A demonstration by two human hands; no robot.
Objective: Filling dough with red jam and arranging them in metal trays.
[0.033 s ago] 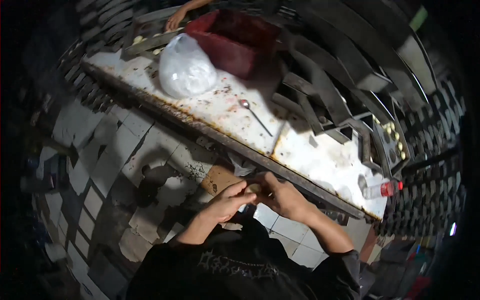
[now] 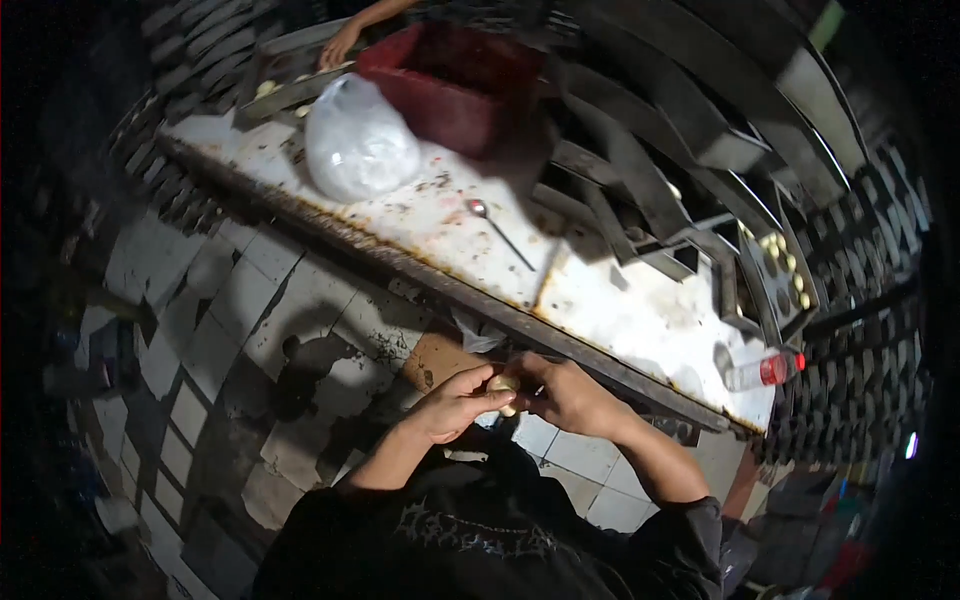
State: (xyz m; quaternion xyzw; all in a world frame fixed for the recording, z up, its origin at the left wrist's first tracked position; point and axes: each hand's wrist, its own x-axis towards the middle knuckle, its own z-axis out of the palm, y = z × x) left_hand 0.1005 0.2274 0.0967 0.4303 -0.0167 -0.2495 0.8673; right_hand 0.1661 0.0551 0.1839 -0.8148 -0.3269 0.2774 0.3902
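Note:
In front of my body, just off the table's near edge, both hands meet around a small pale dough piece (image 2: 505, 384). The fingers of my left hand (image 2: 458, 405) are closed on its left side, the thumb lying across it. My right hand (image 2: 565, 395) pinches it from the other side, its fingertips partly hidden. On the table (image 2: 440, 225) beyond lie a spoon (image 2: 500, 233) with a dark handle and a tied clear plastic bag (image 2: 360, 150) with whitish contents.
A deep red bin (image 2: 440, 90) stands behind the bag. Dark metal trays (image 2: 640, 150) are stacked at the right, one (image 2: 780, 265) bearing pale dough pieces. A clear bottle with a red cap (image 2: 760, 373) lies near the right corner. Another person's hand (image 2: 340, 45) reaches over a far-left tray (image 2: 285, 95).
My hands have shifted slightly around the dough piece, which shows more between the fingers. The other person's hand has moved a little left and the whole view has shifted slightly.

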